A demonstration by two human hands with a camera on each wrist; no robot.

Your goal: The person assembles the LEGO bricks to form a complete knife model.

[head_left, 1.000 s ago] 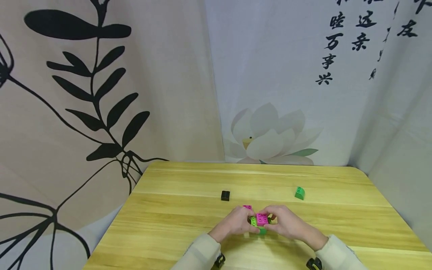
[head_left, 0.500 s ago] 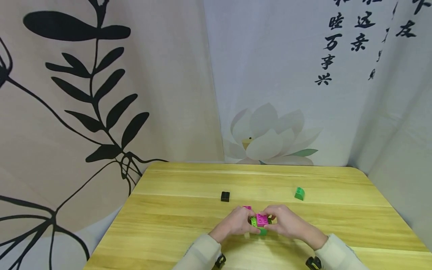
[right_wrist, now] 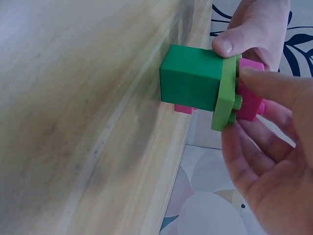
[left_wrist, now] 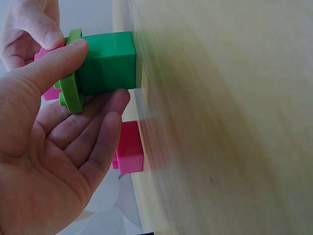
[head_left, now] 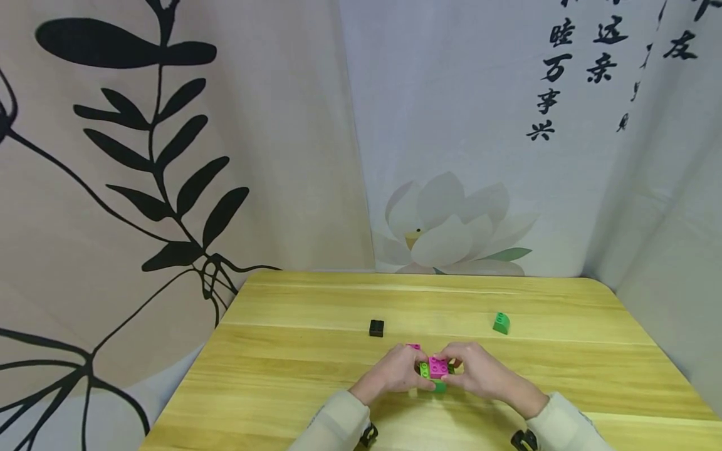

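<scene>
Between my two hands is a small stack of toy building bricks: a green brick (left_wrist: pixel 107 63) at the bottom, a wider lime green plate (right_wrist: pixel 224 95) on it, and a pink brick (head_left: pixel 438 367) on top. My left hand (head_left: pixel 397 369) grips the stack's left side, thumb by the lime plate and green brick, fingers on the far side. From the right, my right hand (head_left: pixel 479 373) pinches the pink brick between thumb and fingers. The green brick's base is right at the tabletop. Part of the lime plate is hidden by the fingers.
Another pink brick (left_wrist: pixel 131 147) stands just behind my left hand. Farther back on the wooden table (head_left: pixel 271 363) are a black brick (head_left: pixel 376 328) at left and a green curved brick (head_left: pixel 501 322) at right. A printed curtain (head_left: pixel 304 156) hangs behind the table's back edge.
</scene>
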